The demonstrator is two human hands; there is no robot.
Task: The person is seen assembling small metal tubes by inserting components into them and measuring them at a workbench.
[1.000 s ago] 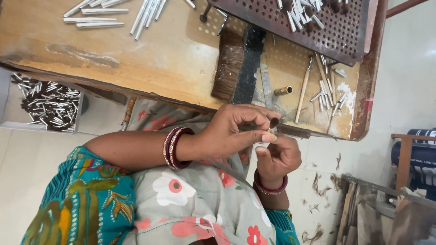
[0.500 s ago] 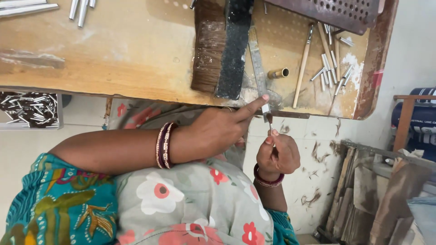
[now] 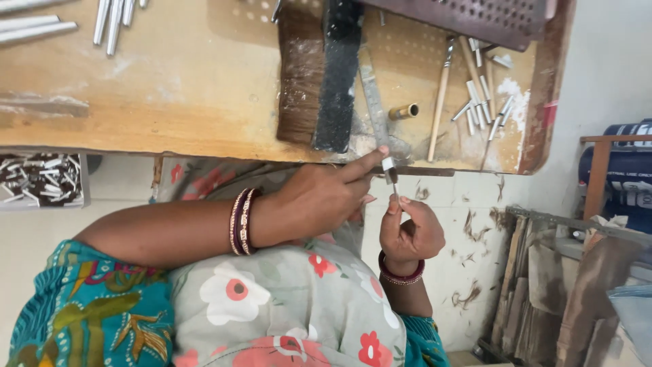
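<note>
My left hand (image 3: 326,197) reaches in from the left with dark bangles on its wrist. Its index finger is stretched out and, with the thumb, pinches a small metal ferrule with a dark tuft (image 3: 390,168) at the wooden table's front edge (image 3: 204,139). My right hand (image 3: 409,231), with a red bangle, is just below. Its fingertips are closed on the thin lower end of the same small piece. Both hands hover over my floral-clothed lap, close together.
On the table lie a wide brown-bristled brush with a black block (image 3: 319,81), a metal strip (image 3: 373,88), a brass ferrule (image 3: 404,111), a thin wooden stick (image 3: 440,102), several small metal ferrules (image 3: 483,102), long metal tubes (image 3: 41,27) and a perforated tray (image 3: 475,17). A box of ferrules (image 3: 41,180) sits left; wood scraps (image 3: 543,285) right.
Both hands have risen from my lap to the table edge. My left index finger has straightened out over the small piece, and the view has shifted towards the table's right part.
</note>
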